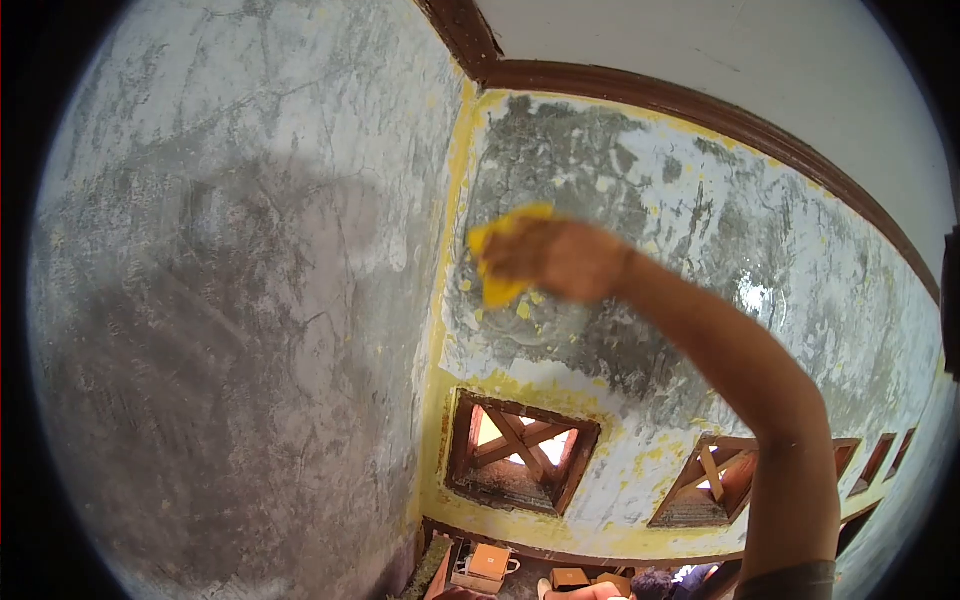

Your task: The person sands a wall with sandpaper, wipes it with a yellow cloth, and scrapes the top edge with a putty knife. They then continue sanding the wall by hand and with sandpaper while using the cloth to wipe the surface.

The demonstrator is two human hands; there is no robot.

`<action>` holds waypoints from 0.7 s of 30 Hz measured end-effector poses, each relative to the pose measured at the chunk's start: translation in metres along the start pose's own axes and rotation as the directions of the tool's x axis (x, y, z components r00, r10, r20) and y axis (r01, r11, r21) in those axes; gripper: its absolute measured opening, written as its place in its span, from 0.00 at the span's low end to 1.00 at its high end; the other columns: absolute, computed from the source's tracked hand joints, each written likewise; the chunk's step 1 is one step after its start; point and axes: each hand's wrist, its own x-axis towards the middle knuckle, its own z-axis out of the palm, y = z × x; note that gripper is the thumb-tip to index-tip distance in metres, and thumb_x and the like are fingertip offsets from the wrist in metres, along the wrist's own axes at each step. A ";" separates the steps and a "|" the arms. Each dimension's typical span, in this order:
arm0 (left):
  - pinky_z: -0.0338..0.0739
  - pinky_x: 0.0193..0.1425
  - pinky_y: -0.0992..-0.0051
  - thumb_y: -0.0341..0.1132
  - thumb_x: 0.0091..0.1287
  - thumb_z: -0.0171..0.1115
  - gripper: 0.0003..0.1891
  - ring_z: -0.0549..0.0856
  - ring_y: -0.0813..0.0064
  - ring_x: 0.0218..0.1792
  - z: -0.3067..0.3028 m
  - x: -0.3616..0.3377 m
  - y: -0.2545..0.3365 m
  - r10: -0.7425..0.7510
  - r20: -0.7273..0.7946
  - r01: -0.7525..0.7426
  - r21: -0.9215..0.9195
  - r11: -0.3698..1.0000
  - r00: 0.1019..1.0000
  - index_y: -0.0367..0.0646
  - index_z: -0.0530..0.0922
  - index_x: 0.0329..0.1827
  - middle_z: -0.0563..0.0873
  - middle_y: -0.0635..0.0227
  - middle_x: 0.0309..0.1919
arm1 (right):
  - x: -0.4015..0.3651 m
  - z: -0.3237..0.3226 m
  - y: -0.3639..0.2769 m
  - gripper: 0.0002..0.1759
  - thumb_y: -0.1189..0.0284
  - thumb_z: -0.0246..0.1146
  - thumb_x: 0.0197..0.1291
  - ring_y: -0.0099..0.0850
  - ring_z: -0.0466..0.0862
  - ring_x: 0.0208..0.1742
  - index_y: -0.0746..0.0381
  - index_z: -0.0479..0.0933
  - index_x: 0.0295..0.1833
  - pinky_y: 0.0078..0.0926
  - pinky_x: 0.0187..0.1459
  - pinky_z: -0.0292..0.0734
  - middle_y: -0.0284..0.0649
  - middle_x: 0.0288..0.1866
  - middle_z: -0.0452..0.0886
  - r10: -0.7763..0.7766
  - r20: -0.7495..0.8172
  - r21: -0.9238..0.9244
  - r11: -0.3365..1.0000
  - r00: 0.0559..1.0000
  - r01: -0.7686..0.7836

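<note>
The yellow pad (503, 293) is positioned at the patchy wall (690, 215), near its left edge, above the cross-barred opening (520, 443). The right hand (572, 262), blurred, has its fingers partly closed, gripping the pad from the right. The left hand's state cannot be told.

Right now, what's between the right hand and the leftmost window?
Between right hand and window: only wall, patchy grey and white with yellow paint, no separate object, in the head view.
</note>
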 end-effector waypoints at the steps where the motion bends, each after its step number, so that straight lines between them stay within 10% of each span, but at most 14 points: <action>1: 0.76 0.60 0.56 0.37 0.75 0.55 0.10 0.85 0.58 0.52 -0.013 -0.011 0.039 -0.030 0.009 0.029 0.046 0.999 1.000 0.50 0.84 0.52 0.88 0.59 0.48 | -0.007 -0.011 0.019 0.26 0.78 0.62 0.61 0.37 0.71 0.76 0.57 0.76 0.67 0.41 0.79 0.63 0.41 0.74 0.75 0.058 -0.050 -0.025 0.998 0.997 -0.059; 4: 0.76 0.60 0.55 0.36 0.75 0.55 0.11 0.85 0.58 0.53 -0.040 -0.040 0.145 -0.143 0.036 0.136 0.162 0.977 0.989 0.49 0.84 0.53 0.88 0.57 0.49 | -0.062 -0.057 0.044 0.31 0.80 0.64 0.58 0.38 0.68 0.79 0.58 0.74 0.70 0.45 0.80 0.59 0.40 0.76 0.71 0.363 -0.174 -0.177 0.903 0.915 -0.392; 8: 0.76 0.61 0.53 0.39 0.74 0.56 0.12 0.84 0.54 0.54 -0.019 -0.013 0.067 -0.051 -0.011 0.053 0.155 0.987 0.999 0.50 0.83 0.55 0.87 0.54 0.51 | -0.177 -0.081 0.013 0.28 0.75 0.59 0.67 0.44 0.64 0.80 0.62 0.71 0.73 0.44 0.81 0.54 0.45 0.77 0.70 0.611 -0.327 -0.276 0.668 0.721 -0.691; 10: 0.76 0.61 0.53 0.41 0.74 0.55 0.14 0.84 0.53 0.54 -0.017 -0.008 0.079 -0.099 -0.004 0.099 -0.007 0.995 0.995 0.50 0.83 0.56 0.87 0.53 0.51 | -0.235 -0.067 -0.003 0.23 0.76 0.59 0.67 0.47 0.65 0.79 0.62 0.76 0.68 0.47 0.78 0.57 0.47 0.76 0.71 0.691 -0.593 -0.210 0.363 0.414 -0.908; 13: 0.77 0.60 0.54 0.44 0.73 0.55 0.15 0.85 0.52 0.53 -0.019 -0.006 0.087 -0.073 -0.008 0.073 0.079 0.994 0.997 0.50 0.84 0.55 0.88 0.53 0.50 | -0.215 -0.055 -0.025 0.24 0.74 0.60 0.67 0.48 0.65 0.79 0.64 0.76 0.68 0.50 0.77 0.57 0.49 0.76 0.71 0.694 -0.685 -0.117 0.194 0.221 -0.974; 17: 0.79 0.57 0.58 0.43 0.73 0.57 0.13 0.87 0.56 0.49 -0.031 -0.024 0.112 0.021 -0.004 -0.020 0.149 0.989 1.000 0.49 0.85 0.51 0.89 0.57 0.45 | -0.094 -0.007 -0.052 0.34 0.75 0.59 0.64 0.47 0.55 0.84 0.64 0.64 0.76 0.57 0.80 0.43 0.50 0.81 0.60 0.755 -0.455 -0.028 0.517 0.471 -0.856; 21: 0.78 0.58 0.63 0.37 0.71 0.61 0.09 0.87 0.62 0.48 -0.036 -0.034 0.133 -0.015 0.006 0.013 0.175 0.985 1.000 0.48 0.86 0.49 0.90 0.62 0.43 | -0.006 0.051 -0.113 0.31 0.70 0.54 0.67 0.40 0.54 0.85 0.60 0.64 0.77 0.52 0.81 0.49 0.44 0.82 0.61 0.490 -0.103 -0.005 0.870 0.866 -0.493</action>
